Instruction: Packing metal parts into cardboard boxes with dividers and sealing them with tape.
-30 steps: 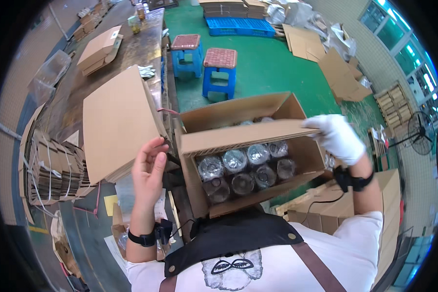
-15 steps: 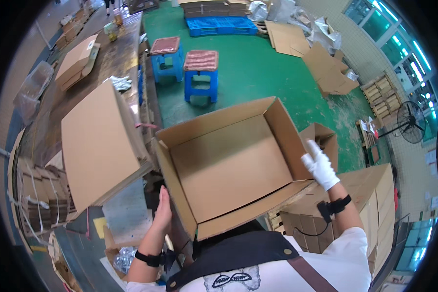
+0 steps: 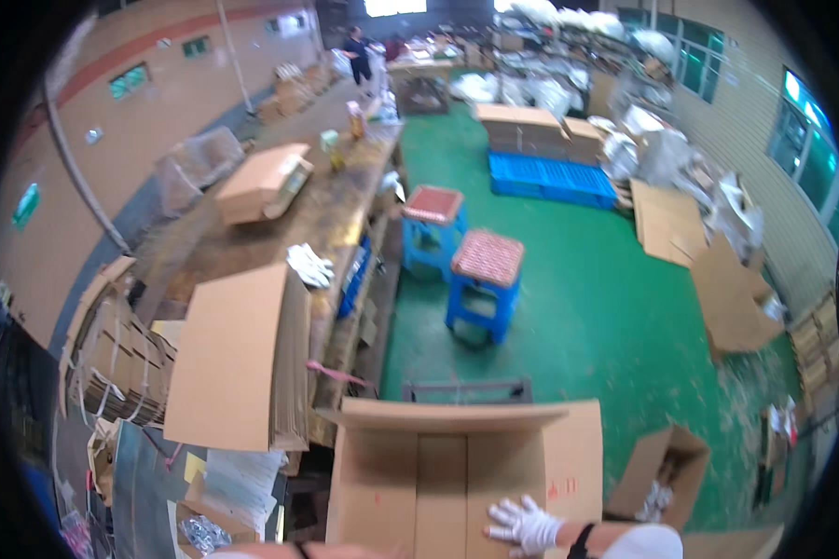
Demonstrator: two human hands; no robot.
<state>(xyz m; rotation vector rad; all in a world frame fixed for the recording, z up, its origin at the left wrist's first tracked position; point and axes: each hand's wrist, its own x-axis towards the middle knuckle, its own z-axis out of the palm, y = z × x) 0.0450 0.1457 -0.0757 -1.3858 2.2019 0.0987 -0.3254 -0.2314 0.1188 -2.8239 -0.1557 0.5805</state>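
A brown cardboard box (image 3: 443,484) is in front of me at the lower edge, one long flap standing out along its far side. My right hand (image 3: 527,528), in a white glove with some fingertips bare, lies on the box with its fingers spread. It grips nothing. Of my left arm, a forearm (image 3: 261,552) with a dark wrist strap shows at the lower edge. My left hand is smeared and mostly cut off near the box's lower left, so its fingers cannot be made out.
Left of the box, a stack of flat cardboard (image 3: 224,359) lies on a long workbench (image 3: 350,200) with white gloves (image 3: 309,265). Two blue stools (image 3: 485,284) stand on the green floor. An open carton (image 3: 662,480) sits at right. A blue pallet (image 3: 552,179) and a person (image 3: 356,61) are farther off.
The view has swung upward. The box, held up and tilted with its inside showing, is now lower and turned. My right hand has moved from its right side onto its surface.
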